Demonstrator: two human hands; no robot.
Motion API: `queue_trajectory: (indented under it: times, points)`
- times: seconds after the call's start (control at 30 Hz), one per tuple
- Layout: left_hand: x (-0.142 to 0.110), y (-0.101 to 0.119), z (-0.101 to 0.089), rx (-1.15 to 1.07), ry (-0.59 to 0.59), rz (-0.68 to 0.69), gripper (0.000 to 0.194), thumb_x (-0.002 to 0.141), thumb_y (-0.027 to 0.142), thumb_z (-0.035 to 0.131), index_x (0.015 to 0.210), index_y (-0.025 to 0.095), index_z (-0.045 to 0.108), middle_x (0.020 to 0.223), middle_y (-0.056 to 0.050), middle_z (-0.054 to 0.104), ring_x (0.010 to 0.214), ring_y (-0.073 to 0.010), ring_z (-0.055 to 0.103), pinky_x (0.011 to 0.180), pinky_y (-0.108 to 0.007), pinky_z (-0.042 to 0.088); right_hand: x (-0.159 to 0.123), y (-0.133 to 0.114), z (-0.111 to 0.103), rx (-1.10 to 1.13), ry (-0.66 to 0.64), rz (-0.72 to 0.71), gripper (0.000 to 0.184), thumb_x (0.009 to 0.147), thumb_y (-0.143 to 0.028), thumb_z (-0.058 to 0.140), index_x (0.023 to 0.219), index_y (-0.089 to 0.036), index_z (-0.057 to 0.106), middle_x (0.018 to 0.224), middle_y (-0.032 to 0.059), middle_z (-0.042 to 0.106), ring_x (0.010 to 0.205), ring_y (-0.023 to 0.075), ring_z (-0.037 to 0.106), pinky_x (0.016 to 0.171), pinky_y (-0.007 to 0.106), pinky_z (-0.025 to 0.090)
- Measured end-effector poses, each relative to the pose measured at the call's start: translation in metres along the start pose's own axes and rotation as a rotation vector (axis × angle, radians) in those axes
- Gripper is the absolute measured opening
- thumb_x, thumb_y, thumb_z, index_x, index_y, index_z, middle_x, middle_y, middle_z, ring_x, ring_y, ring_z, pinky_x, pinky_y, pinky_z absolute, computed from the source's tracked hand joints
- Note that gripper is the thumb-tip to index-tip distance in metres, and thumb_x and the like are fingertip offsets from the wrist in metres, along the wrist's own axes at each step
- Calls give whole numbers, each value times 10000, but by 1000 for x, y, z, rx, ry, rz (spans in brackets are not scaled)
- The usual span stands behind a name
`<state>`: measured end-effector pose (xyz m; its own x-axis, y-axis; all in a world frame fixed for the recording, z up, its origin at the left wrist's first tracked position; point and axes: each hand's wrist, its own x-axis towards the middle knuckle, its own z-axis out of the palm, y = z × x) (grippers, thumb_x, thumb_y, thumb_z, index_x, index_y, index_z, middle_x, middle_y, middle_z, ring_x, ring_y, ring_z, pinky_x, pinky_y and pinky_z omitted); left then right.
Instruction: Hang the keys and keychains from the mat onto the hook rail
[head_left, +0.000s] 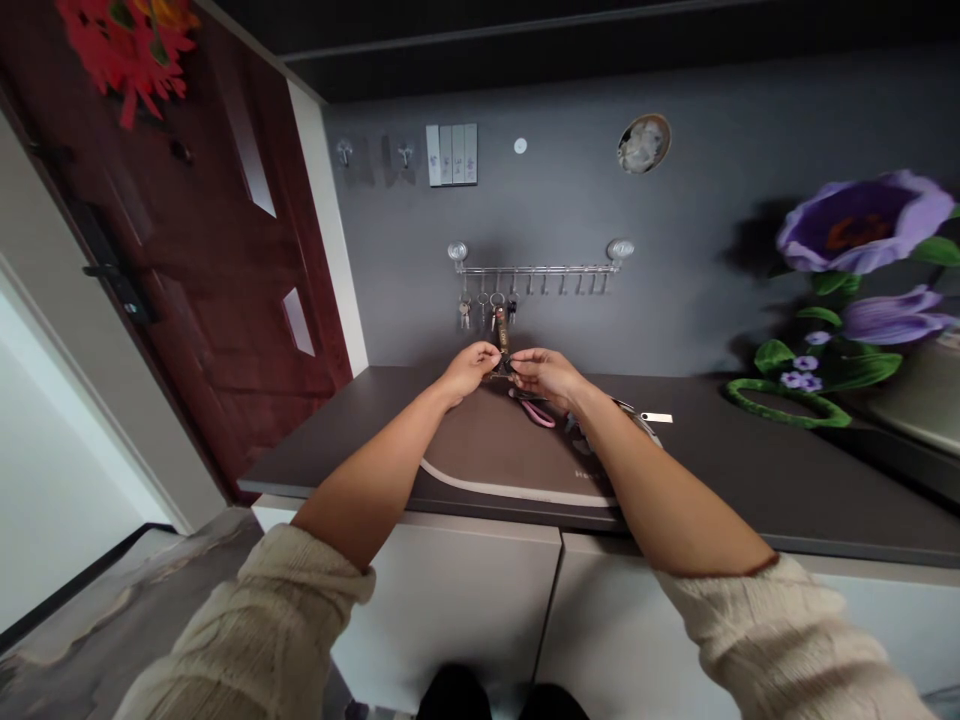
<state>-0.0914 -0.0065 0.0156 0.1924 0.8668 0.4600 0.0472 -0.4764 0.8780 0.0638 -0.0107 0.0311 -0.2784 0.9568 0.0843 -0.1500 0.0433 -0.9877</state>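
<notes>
A brown strap keychain (502, 332) with small markings hangs in front of the hook rail, its lower end running down to my fingers. My left hand (469, 370) pinches at that lower end from the left side. From the right, my right hand (547, 374) pinches a small dark piece there, its fingertips close to those of the left. What the dark piece is cannot be made out. Behind and above, a clear hook rail (540, 270) on the grey wall holds keys (465, 312), a ring and another small key bunch (512, 310) on its left hooks.
Below my hands lies a brown mat (495, 455) with a pale edge, bearing a pink loop (538, 414). A white tag (657, 418) lies to the right. Purple flowers (866, 225) stand farther right. At left is a dark red door (202, 200); a shelf (562, 45) overhangs.
</notes>
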Motion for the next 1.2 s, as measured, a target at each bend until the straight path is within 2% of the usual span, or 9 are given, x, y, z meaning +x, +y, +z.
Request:
queue_trajectory:
  times: [0.13, 0.43, 0.63, 0.8, 0.9, 1.1, 1.2]
  points:
    - [0, -1, 0, -87, -27, -61, 165, 691, 264, 555, 777, 145, 479, 650, 35, 457, 564, -53, 431, 559, -184, 331, -2, 1, 2, -49, -35, -8, 157, 673, -61, 557, 785, -163, 517, 592, -3, 573, 527, 82, 552, 558, 221, 465]
    - [-1, 1, 1, -132, -32, -103, 192, 684, 280, 567, 790, 143, 483, 648, 35, 457, 543, -48, 428, 533, -186, 342, -1, 2, 2, -143, -44, -161, 107, 615, -194, 624, 693, -151, 563, 636, -5, 576, 543, 66, 501, 548, 201, 417]
    - [0, 0, 2, -123, -22, -78, 196, 667, 280, 585, 779, 141, 507, 681, 18, 501, 576, -54, 452, 543, -185, 348, 4, 6, 1, -204, -11, -227, 170, 586, -264, 630, 685, -148, 554, 634, -15, 545, 529, 61, 454, 531, 203, 375]
    - [0, -3, 4, -101, -11, -48, 230, 651, 295, 594, 810, 140, 533, 741, -6, 528, 623, -67, 462, 575, -200, 366, 7, 7, 1, -303, 52, -340, 210, 584, -314, 605, 683, -141, 539, 591, -33, 501, 511, 56, 402, 516, 202, 322]
    - [0, -2, 5, -76, -13, -35, 257, 653, 293, 592, 857, 144, 542, 753, -16, 536, 636, -72, 463, 587, -205, 367, 7, 6, 1, -343, 85, -406, 217, 589, -333, 587, 675, -140, 537, 610, -26, 506, 557, 70, 419, 556, 213, 328]
    - [0, -1, 7, -2, 104, -62, 213, 701, 282, 529, 868, 150, 528, 806, -42, 554, 702, -96, 490, 594, -208, 376, 3, 1, 0, -364, 132, -480, 225, 605, -362, 563, 656, -145, 534, 615, -20, 501, 587, 84, 425, 600, 228, 333]
    - [0, -4, 10, 54, 164, -79, 159, 726, 278, 481, 794, 140, 523, 744, -35, 560, 617, -84, 485, 557, -205, 367, 4, 0, -2, -345, 180, -492, 239, 605, -379, 564, 661, -147, 537, 590, -28, 483, 551, 77, 396, 573, 227, 326]
